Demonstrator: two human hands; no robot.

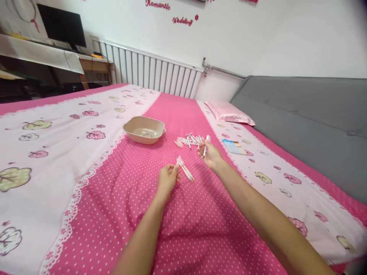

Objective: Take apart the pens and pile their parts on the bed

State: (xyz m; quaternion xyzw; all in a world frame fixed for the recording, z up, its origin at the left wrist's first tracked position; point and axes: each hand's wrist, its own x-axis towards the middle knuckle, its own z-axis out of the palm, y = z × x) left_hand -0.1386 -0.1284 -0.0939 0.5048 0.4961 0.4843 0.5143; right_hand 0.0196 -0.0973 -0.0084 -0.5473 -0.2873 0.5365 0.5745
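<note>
My left hand point(168, 177) is closed, its thumb and fingertips pinching the pale pink end of a pen beside a small row of slim pens point(187, 172) on the bedspread. Farther right, my right hand point(212, 154) is raised a little, fingers curled around a white pen point(204, 152) held nearly upright. A whitish tip shows above those fingers; whether it belongs to the same pen is unclear. Just behind that hand lies a loose pile of white and pink pen parts point(186, 140). To its right sits a neat row of pens with blue, brown and peach ends point(233, 147).
A beige plastic basin point(143, 131), with something clear inside, stands left of the pile. The pink dotted bedspread point(114, 214) covers the bed. A pink pillow point(229, 113) and grey padded headboard point(301, 118) are at right. A monitor point(61, 26) stands at far left.
</note>
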